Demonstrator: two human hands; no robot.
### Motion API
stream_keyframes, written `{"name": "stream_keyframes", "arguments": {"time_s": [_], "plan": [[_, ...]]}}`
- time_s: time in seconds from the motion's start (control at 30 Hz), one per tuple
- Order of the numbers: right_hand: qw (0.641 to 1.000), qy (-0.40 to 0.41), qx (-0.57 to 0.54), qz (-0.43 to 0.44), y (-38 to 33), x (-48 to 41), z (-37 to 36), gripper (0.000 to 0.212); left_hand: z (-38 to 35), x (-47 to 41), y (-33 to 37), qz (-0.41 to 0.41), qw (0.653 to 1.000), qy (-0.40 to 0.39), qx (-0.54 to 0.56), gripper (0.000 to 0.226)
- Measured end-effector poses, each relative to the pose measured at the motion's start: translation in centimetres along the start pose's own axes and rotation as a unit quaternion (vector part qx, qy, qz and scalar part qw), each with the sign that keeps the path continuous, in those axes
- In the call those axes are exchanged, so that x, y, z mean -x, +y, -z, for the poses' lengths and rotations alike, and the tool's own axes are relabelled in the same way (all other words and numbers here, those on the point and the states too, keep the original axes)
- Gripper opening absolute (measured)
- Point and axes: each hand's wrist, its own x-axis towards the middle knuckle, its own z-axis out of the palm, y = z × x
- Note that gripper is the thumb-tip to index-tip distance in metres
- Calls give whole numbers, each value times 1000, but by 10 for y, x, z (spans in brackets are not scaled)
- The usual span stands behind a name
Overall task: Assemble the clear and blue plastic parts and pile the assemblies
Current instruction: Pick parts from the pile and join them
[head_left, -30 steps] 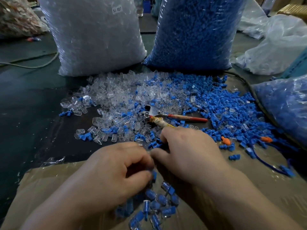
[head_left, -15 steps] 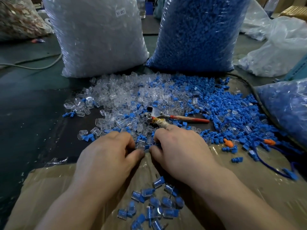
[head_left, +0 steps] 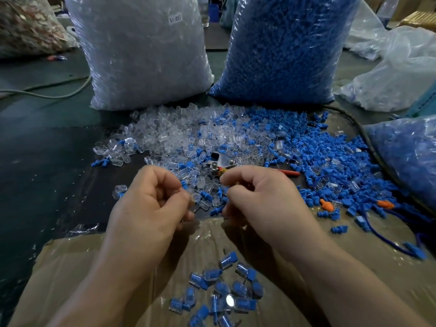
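- Both hands are lifting off the loose parts (head_left: 212,138) they were pressing into half a second ago, and a gap is opening between them.
- The left hand (head_left: 151,204) is hovering knuckles-up at 9 o'clock of that gap, thumb and forefinger pinching a clear part (head_left: 195,198); its long axis is too blurred to tell.
- The right hand (head_left: 259,201) is curling its fingers at 3 o'clock; whether they are gripping anything is hidden.
- The pile of assemblies (head_left: 219,293) is lying on cardboard (head_left: 70,267) at 6 o'clock, pieces pointing every way.

dim, cool light | glare on clear bag (head_left: 146,50) | edges bowed, blurred
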Motion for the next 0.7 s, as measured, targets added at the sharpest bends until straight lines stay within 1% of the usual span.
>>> {"name": "stream_keyframes", "arguments": {"time_s": [0.03, 0.07, 0.13, 0.27, 0.33, 0.4, 0.43, 0.5, 0.53, 0.6, 0.63, 0.7], "plan": [[994, -18, -106, -35, -2, 1, 1, 23, 0, 0, 0, -4, 1000, -11, 21, 24], [979, -30, -194, -58, -3, 1, 2, 24, 1, 0, 0, -4, 999, -23, 43, 26], [952, -37, -294, -78, -3, -1, 3, 24, 2, -1, 0, 12, 994, -44, 97, 28], [908, -72, -401, -102, -2, -3, 4, 18, -1, -4, 0, 54, 983, -70, 163, 25], [889, -90, -436, -110, -1, -3, 5, 15, -2, -5, 2, 55, 980, -61, 184, 15], [885, -95, -446, -96, 0, -2, 5, 14, -2, -4, 3, 52, 980, -45, 187, 15], [894, -92, -431, -80, 0, -1, 5, 13, -2, -3, 3, 52, 981, -41, 181, 18], [929, -81, -359, -37, -2, 3, 4, 14, -2, -1, 5, 58, 984, -44, 161, 24], [949, -71, -308, -10, -3, 6, 4, 16, -2, 0, 5, 61, 985, -50, 152, 26], [983, -37, -171, 57, -3, 9, 1, 19, -4, 2, 7, 75, 983, -66, 156, 30], [991, -13, -96, 95, -2, 9, -1, 20, -6, 2, 8, 81, 980, -76, 163, 29], [984, 36, 24, 171, 1, 9, -5, 17, -8, 3, 7, 77, 979, -89, 167, 22]]}}
